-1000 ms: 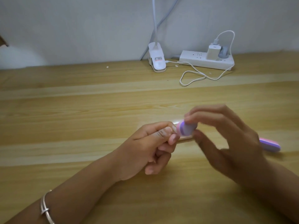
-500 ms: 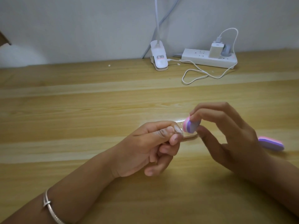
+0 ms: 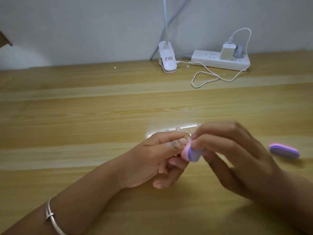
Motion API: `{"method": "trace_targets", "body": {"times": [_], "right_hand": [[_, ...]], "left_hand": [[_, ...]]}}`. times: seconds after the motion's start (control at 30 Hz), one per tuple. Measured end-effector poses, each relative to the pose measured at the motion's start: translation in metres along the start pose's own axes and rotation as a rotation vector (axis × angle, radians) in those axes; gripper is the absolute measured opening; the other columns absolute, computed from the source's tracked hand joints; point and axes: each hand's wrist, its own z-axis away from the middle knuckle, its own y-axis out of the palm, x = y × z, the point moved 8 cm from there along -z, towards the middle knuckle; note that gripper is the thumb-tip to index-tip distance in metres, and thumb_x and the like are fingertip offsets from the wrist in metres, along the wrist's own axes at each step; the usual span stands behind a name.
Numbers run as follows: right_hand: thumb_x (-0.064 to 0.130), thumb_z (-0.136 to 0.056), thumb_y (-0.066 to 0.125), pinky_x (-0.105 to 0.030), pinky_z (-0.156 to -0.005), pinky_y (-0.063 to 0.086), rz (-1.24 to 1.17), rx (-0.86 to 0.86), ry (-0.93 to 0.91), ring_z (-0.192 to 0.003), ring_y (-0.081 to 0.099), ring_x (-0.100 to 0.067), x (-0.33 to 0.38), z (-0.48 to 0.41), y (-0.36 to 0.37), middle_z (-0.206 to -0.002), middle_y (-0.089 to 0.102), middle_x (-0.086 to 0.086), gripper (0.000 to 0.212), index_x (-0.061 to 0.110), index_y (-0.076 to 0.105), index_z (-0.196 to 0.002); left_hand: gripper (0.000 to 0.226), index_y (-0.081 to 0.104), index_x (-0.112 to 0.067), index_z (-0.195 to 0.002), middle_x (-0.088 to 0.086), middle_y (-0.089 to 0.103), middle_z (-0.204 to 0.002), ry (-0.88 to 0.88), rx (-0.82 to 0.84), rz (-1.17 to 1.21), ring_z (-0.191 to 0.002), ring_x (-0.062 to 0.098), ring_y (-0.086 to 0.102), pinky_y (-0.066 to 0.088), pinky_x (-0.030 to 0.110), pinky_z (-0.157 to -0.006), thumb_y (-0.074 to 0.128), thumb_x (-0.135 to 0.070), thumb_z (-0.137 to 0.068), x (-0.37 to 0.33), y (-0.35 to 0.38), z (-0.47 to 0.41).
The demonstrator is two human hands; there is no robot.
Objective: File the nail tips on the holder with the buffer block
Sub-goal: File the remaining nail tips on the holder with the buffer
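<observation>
Both hands meet just below frame ctr over the wooden counter (image 3: 84, 116). Right hand (image 3: 237, 160) pinches the buffer block (image 3: 190, 152) w/ thumb + fingertips; block is pink/purple, tilted, pressed against the left hand's fingertips. Left hand (image 3: 152, 160) is curled, thumb + index pinched on sth small, too hidden to tell what. Clear holder (image 3: 174, 129) w/ nail tips lies on the counter at 12 o'clock of the hands, partly covered. A 2nd buffer (image 3: 284, 150) lies at 3 o'clock, apart. Power strip (image 3: 218, 61) + clip lamp (image 3: 167, 60) at 12–1 o'clock, far edge. Bracelet (image 3: 52, 216) on left wrist.
</observation>
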Motion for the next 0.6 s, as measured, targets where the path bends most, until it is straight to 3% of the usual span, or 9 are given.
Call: {"method": "trace_targets", "body": {"times": [0.13,0.23,0.37,0.53,0.6], "right_hand": [[-0.006,-0.093,0.057,-0.031,-0.095,0.048,0.015,-0.068,0.143,-0.106,0.061,-0.020,-0.021,-0.002,-0.015,-0.110,0.062,-0.008,0.028,0.009,0.056,-0.116],[-0.003,-0.092,0.057,-0.027,-0.097,0.046,-0.035,-0.023,0.101,-0.109,0.061,-0.019,-0.008,-0.002,-0.006,-0.113,0.063,-0.008,0.029,0.007,0.057,-0.119],[-0.002,-0.093,0.056,-0.032,-0.092,0.050,-0.053,0.017,0.106,-0.104,0.063,-0.022,-0.014,-0.002,-0.006,-0.112,0.064,-0.009,0.026,0.007,0.059,-0.117],[-0.011,-0.086,0.065,-0.028,-0.096,0.047,-0.045,0.062,0.034,-0.105,0.063,-0.022,0.003,-0.003,0.006,-0.113,0.067,-0.010,0.030,0.003,0.071,-0.112],[-0.012,-0.084,0.066,-0.028,-0.095,0.048,-0.003,0.077,0.030,-0.103,0.063,-0.023,-0.001,-0.003,0.006,-0.112,0.068,-0.013,0.030,0.000,0.072,-0.111]], "left_hand": [[0.028,0.054,-0.017,-0.080,0.000,0.028,-0.066,0.005,-0.020,-0.033,-0.037,0.007,0.038,0.029,0.015,-0.037,0.043,-0.028,-0.103,-0.004,-0.003,0.001],[0.030,0.055,-0.009,-0.082,-0.001,0.032,-0.063,0.020,-0.067,-0.093,-0.038,0.008,0.041,0.034,0.016,-0.041,0.045,-0.029,-0.102,-0.002,-0.006,0.000],[0.027,0.056,-0.017,-0.079,0.004,0.029,-0.064,0.043,-0.097,-0.110,-0.039,0.010,0.039,0.035,0.017,-0.042,0.044,-0.027,-0.102,-0.004,-0.010,-0.001],[0.039,0.048,0.009,-0.092,-0.006,0.047,-0.059,0.037,-0.125,-0.152,-0.040,0.007,0.043,0.036,0.019,-0.040,0.046,-0.030,-0.096,0.001,-0.014,-0.002],[0.036,0.052,0.005,-0.089,-0.004,0.045,-0.059,0.045,-0.149,-0.155,-0.039,0.008,0.042,0.036,0.019,-0.040,0.050,-0.031,-0.097,0.000,-0.015,-0.002]]}}
